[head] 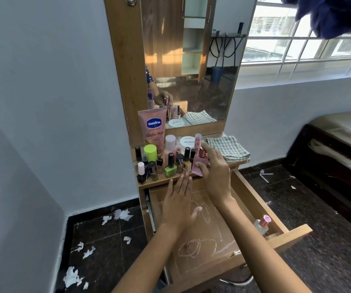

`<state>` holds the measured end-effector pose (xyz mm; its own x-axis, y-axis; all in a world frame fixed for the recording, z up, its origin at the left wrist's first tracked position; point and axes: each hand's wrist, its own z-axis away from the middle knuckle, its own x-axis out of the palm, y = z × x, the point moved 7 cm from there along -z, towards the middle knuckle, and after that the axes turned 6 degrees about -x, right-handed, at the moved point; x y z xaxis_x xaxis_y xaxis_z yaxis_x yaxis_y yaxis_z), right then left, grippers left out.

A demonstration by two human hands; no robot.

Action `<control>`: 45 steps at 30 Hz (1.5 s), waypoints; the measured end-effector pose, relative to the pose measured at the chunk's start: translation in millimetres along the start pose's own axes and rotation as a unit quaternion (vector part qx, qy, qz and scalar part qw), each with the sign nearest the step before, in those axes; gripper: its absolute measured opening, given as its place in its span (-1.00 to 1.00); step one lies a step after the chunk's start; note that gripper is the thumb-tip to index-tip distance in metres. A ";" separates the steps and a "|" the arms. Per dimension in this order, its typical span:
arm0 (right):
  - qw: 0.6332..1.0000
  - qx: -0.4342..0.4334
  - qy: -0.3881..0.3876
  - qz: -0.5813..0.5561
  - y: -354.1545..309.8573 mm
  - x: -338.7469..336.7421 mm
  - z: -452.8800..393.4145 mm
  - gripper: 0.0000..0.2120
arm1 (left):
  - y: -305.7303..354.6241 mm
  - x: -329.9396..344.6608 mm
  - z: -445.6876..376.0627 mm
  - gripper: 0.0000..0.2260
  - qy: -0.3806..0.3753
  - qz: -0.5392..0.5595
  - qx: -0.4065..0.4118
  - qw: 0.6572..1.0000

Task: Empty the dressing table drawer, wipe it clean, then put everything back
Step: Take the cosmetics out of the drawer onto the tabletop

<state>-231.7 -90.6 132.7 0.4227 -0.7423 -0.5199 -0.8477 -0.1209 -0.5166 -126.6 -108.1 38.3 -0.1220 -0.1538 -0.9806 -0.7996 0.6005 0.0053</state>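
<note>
Wooden drawer (pixel 255 193) pulled out, white scribbles on floor, one small bottle (pixel 262 224) in right corner. Shelf (pixel 159 182) above crowded with little bottles. Left hand (pixel 178 205) flat, fingers spread, over drawer. Right hand (pixel 214 176) fingers wrapped round pink bottle (pixel 198 162) at shelf edge.
</note>
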 end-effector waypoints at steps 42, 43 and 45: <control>0.965 0.221 -0.125 -0.059 77.7 16.0 -105.8 -0.57 | -0.3 0.0 -1.1 -0.18 -0.045 0.069 -0.021 0.996; 0.963 0.227 -0.123 -0.072 76.7 8.0 -104.4 -0.55 | -0.6 -1.1 -1.4 -0.18 -0.044 0.073 -0.026 0.996; 0.967 0.216 -0.100 -0.092 72.4 -15.9 -99.0 -0.52 | -1.4 -6.6 -1.1 -0.18 -0.023 0.085 -0.038 0.995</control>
<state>-331.5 -152.8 171.0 0.6435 -0.5869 -0.4913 -0.5578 0.0800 -0.8261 -125.3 -108.8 45.0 -0.2334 -0.0185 -0.9722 -0.8124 0.5532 0.1845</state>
